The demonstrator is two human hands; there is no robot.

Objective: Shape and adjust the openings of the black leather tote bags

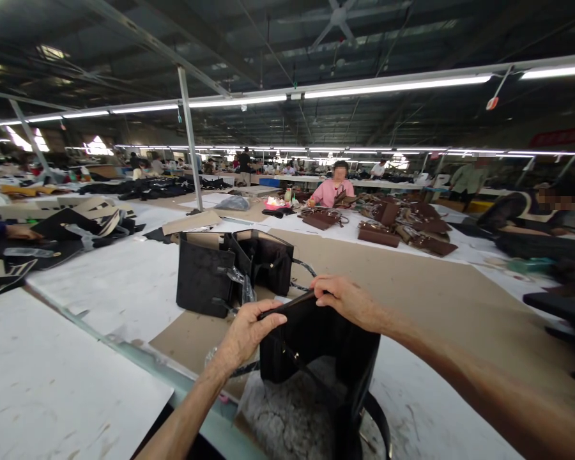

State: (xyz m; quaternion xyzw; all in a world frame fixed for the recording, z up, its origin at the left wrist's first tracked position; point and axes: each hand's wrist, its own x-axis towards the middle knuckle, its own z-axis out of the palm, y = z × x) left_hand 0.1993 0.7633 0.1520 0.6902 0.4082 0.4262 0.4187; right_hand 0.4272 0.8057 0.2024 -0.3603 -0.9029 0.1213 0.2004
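Note:
A black handbag (316, 332) stands in front of me at the table's edge, its mouth spread wide. My left hand (252, 329) pinches the top rim at the bag's left corner, thumb on the near side. Farther along the same rim, my right hand (340, 297) grips the edge with curled fingers. Dark straps with small metal fittings hang on the bag, one of them curving out at its lower right. Just beyond my hands, two more black handbags (204, 275) stand side by side, with clear plastic wrap around their handles.
Brown cardboard (412, 287) covers much of the white table. Brown bags (378, 233) lie heaped at the back right, near a person in pink (333, 191). Black pieces (71, 223) and another person's hand (23, 233) are at left. A metal post (190, 140) rises behind the table.

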